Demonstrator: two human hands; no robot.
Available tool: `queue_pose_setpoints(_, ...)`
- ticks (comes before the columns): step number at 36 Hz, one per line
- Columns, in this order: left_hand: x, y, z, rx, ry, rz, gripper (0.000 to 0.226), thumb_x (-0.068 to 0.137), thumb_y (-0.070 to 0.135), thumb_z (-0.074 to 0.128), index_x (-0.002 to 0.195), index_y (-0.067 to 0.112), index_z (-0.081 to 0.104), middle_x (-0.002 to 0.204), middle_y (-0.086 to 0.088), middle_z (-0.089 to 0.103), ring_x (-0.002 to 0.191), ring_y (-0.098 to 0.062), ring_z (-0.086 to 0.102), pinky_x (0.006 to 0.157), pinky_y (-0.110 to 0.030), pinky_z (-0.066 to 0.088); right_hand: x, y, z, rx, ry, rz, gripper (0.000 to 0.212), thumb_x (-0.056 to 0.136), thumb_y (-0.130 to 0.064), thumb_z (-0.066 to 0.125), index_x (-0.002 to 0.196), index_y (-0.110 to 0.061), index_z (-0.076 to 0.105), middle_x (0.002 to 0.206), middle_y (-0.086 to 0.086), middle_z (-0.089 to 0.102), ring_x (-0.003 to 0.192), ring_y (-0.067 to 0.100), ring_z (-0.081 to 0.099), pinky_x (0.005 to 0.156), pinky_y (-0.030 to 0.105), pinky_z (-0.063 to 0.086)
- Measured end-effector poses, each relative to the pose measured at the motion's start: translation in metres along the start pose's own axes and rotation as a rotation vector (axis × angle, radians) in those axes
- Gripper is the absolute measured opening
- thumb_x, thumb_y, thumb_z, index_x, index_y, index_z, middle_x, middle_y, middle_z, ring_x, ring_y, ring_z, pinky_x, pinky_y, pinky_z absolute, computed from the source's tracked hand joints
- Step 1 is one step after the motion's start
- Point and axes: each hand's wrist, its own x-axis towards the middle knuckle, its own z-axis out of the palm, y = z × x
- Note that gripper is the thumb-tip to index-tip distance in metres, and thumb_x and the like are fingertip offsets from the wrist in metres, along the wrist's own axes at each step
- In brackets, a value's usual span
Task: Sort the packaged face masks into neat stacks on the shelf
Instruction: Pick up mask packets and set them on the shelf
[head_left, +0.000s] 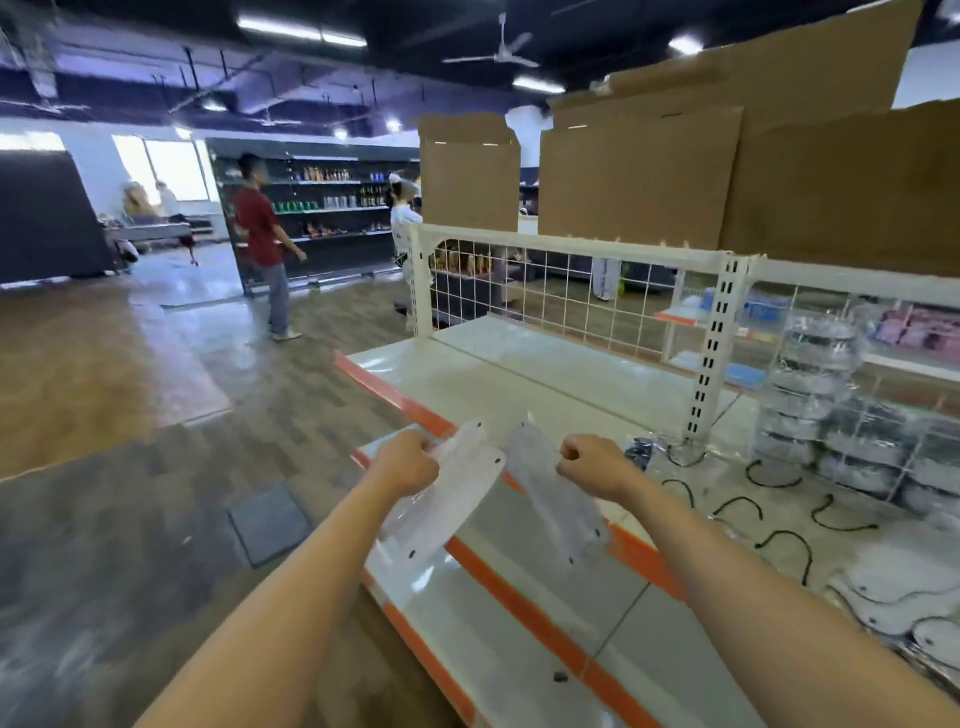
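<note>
Your left hand (408, 460) pinches one clear mask pack (447, 499) and your right hand (589, 465) pinches another pack (556, 499), both held up over the shelf's (519, 384) orange front edge. Stacks (841, 415) of packed masks sit at the shelf's back right, against the wire grid (561, 291).

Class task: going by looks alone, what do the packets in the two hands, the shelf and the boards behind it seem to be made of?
Left packet and right packet: thin clear plastic film, probably; glossy, see-through, punched holes. Shelf: likely painted metal; smooth cream sheen, slotted upright. Boards: brown corrugated cardboard, matte, creased flaps.
</note>
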Motion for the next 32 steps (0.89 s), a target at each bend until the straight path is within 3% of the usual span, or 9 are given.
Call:
queue_pose_setpoints(5,0.045,0.008,-0.006,0.016,-0.007,0.04,0.042,0.083,-0.002,0.051,0.125,0.004,0.055,0.122,-0.013,0.057,0.112,-0.027,0.053,0.089,-0.029,0.042,0.047,0.002,-0.007,0.027,0.045,-0.002,0.03,0.087,-0.007,0.046,0.063,-0.016,0.029,0.067,0.007,0.034,0.061,0.018,0.029,0.051,0.029,0.018)
queue_pose_setpoints(9,0.095,0.021,-0.023,0.037,0.015,0.087,0.03,0.083,-0.002,0.049,0.111,0.003,0.059,0.106,-0.01,0.055,0.096,-0.024,0.051,0.083,-0.03,0.043,0.09,0.008,-0.021,0.062,0.09,0.003,0.033,0.087,-0.006,0.046,0.062,-0.015,0.026,0.06,0.002,0.028,0.054,0.014,0.022,0.052,0.029,0.017)
queue_pose_setpoints(12,0.127,0.034,-0.029,0.023,0.042,0.113,0.031,0.083,-0.001,0.051,0.113,0.001,0.059,0.114,-0.012,0.057,0.102,-0.026,0.052,0.09,-0.032,0.042,0.117,0.01,-0.033,0.053,0.119,-0.007,0.034,0.087,-0.007,0.046,0.061,-0.015,0.025,0.059,0.001,0.026,0.053,0.015,0.021,0.052,0.03,0.016)
queue_pose_setpoints(16,0.16,0.042,-0.016,0.009,0.027,0.134,0.029,0.083,0.0,0.051,0.109,0.007,0.06,0.112,-0.011,0.057,0.1,-0.025,0.051,0.087,-0.03,0.041,0.145,0.019,-0.038,0.028,0.124,0.003,0.033,0.089,-0.009,0.045,0.063,-0.015,0.027,0.061,0.001,0.028,0.054,0.014,0.023,0.053,0.029,0.018)
queue_pose_setpoints(20,0.185,0.047,0.01,0.023,-0.044,0.151,0.036,0.084,0.001,0.051,0.119,0.004,0.058,0.122,-0.012,0.055,0.106,-0.026,0.05,0.083,-0.028,0.038,0.163,0.039,-0.036,0.01,0.102,0.083,0.03,0.089,-0.011,0.047,0.064,-0.015,0.032,0.063,0.001,0.034,0.055,0.013,0.029,0.052,0.027,0.022)
queue_pose_setpoints(23,0.209,0.052,0.024,0.022,-0.101,0.165,0.034,0.084,0.002,0.052,0.117,0.004,0.058,0.121,-0.013,0.056,0.1,-0.025,0.05,0.08,-0.027,0.038,0.175,0.055,-0.035,0.008,0.097,0.157,0.03,0.089,-0.011,0.047,0.063,-0.015,0.032,0.064,0.0,0.036,0.056,0.012,0.031,0.052,0.027,0.023)
queue_pose_setpoints(27,0.244,0.064,0.04,0.024,-0.165,0.21,0.035,0.083,0.002,0.053,0.117,0.005,0.059,0.121,-0.013,0.056,0.109,-0.029,0.053,0.085,-0.028,0.041,0.185,0.076,-0.035,0.021,0.101,0.246,0.029,0.09,-0.011,0.046,0.064,-0.015,0.034,0.066,-0.001,0.037,0.058,0.01,0.032,0.052,0.024,0.024)
queue_pose_setpoints(32,0.283,0.088,0.063,0.049,-0.262,0.315,0.033,0.085,0.004,0.051,0.116,0.008,0.058,0.118,-0.012,0.057,0.108,-0.028,0.053,0.083,-0.026,0.04,0.189,0.095,-0.038,0.013,0.133,0.382,0.013,0.091,-0.014,0.047,0.08,-0.008,0.044,0.068,-0.002,0.04,0.063,0.013,0.037,0.053,0.024,0.026)
